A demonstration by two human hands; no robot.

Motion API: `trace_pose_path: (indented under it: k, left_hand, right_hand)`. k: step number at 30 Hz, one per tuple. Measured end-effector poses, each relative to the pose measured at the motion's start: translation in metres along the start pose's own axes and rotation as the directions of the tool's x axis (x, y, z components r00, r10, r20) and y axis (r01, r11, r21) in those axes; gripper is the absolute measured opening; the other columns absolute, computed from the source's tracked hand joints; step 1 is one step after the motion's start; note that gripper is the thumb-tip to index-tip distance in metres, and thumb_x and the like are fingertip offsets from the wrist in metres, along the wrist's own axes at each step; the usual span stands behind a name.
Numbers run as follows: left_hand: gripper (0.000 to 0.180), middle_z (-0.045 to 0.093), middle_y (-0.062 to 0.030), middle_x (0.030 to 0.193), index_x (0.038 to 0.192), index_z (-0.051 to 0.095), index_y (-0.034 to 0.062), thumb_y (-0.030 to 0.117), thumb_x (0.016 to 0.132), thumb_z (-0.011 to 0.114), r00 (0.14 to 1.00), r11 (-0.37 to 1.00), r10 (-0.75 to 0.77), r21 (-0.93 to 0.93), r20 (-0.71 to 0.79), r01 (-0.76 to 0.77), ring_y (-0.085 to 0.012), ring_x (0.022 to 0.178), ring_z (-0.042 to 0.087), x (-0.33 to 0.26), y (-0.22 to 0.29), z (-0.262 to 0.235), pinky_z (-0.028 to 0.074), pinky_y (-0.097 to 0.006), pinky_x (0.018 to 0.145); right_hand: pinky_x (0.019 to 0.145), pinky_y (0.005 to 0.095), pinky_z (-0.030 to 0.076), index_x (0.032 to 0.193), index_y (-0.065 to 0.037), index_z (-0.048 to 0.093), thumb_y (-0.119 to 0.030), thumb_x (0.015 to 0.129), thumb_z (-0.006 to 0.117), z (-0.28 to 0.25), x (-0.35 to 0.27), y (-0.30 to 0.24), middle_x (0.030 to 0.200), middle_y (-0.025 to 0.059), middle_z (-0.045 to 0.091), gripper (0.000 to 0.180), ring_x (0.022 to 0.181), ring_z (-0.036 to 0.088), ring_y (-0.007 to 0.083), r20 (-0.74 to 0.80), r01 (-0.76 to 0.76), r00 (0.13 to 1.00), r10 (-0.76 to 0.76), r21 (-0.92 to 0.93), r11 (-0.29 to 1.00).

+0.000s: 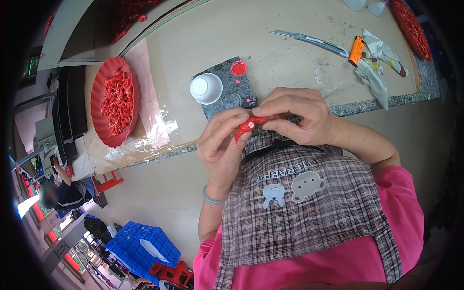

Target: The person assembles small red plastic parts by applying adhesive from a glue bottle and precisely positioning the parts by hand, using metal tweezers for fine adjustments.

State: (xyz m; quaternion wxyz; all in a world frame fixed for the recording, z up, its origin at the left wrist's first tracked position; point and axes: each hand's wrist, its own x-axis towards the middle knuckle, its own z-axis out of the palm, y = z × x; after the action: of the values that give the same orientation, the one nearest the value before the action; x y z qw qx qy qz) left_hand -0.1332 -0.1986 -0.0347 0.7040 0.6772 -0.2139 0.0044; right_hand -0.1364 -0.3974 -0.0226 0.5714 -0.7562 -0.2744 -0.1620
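Between my two hands, just off the table's near edge, is a small glossy red moulded piece (245,127) with a pale round spot on it. My left hand (220,137) pinches its lower left end between thumb and fingers. The fingertips of my right hand (302,115) are closed on its upper right end. Beyond them, a dark speckled stone slab (208,112) carries a white cup (213,95), a red round lid (239,68) and a few tiny pink bits (249,100). My fingers hide parts of the piece.
On the left stands a red scalloped tray (99,126) heaped with small red pieces. At the right lie a utility knife (321,44), an orange lighter (356,50) and crumpled tubes (373,82). Another red tray (411,30) is far right. Blue crates (140,246) stand on the floor; a person (72,191) sits beyond.
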Motion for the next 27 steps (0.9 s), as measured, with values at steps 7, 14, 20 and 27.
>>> trace_pose_path:
  k: [7, 14, 20, 27]
  left_hand:
    - [0.027, 0.063, -0.0168, 0.106, 0.103, 0.068, -0.0011, -0.006, 0.076, 0.069, 0.995, 0.994, 0.092, 0.051, 0.046, -0.094, -0.025, 0.095, 0.063, 0.003, 0.003, -0.001, 0.052, -0.033, 0.081]
    - [0.027, 0.064, -0.0155, 0.102, 0.101, 0.066, -0.0004, -0.006, 0.075, 0.071, 0.993, 0.984, 0.11, 0.135, 0.04, -0.115, -0.0262, 0.094, 0.063, 0.004, 0.007, 0.0, 0.052, -0.034, 0.081]
    - [0.027, 0.064, -0.0169, 0.102, 0.098, 0.061, -0.0005, -0.006, 0.074, 0.072, 0.988, 0.987, 0.15, 0.059, 0.03, -0.151, -0.0271, 0.094, 0.064, 0.005, 0.002, -0.001, 0.052, -0.035, 0.081]
    - [0.024, 0.06, -0.02, 0.111, 0.104, 0.058, -0.0024, -0.004, 0.083, 0.067, 0.999, 0.988, 0.032, -0.154, -0.002, -0.032, -0.0257, 0.101, 0.061, -0.002, -0.006, -0.003, 0.051, -0.035, 0.086]
  right_hand:
    - [0.064, 0.0271, 0.055, 0.102, 0.0, 0.066, 0.002, 0.081, 0.067, 0.001, -0.002, 0.003, 0.087, 0.0106, 0.069, 0.021, 0.076, 0.069, 0.0178, 0.053, -0.223, 0.975, 0.217, 0.225, 0.948]
    - [0.069, 0.0285, 0.055, 0.097, 0.001, 0.067, 0.002, 0.081, 0.068, 0.0, 0.002, 0.006, 0.091, 0.0139, 0.069, 0.016, 0.081, 0.068, 0.0211, 0.067, -0.166, 0.986, 0.155, 0.218, 0.962]
    - [0.069, 0.029, 0.055, 0.096, 0.0, 0.068, 0.001, 0.081, 0.069, 0.0, 0.003, 0.006, 0.09, 0.0136, 0.07, 0.015, 0.081, 0.068, 0.0211, 0.064, -0.166, 0.986, 0.156, 0.217, 0.962]
    - [0.066, 0.0288, 0.054, 0.096, 0.0, 0.067, -0.002, 0.079, 0.072, -0.001, 0.002, -0.003, 0.089, 0.013, 0.069, 0.018, 0.079, 0.068, 0.0212, 0.057, -0.177, 0.984, 0.171, 0.146, 0.973]
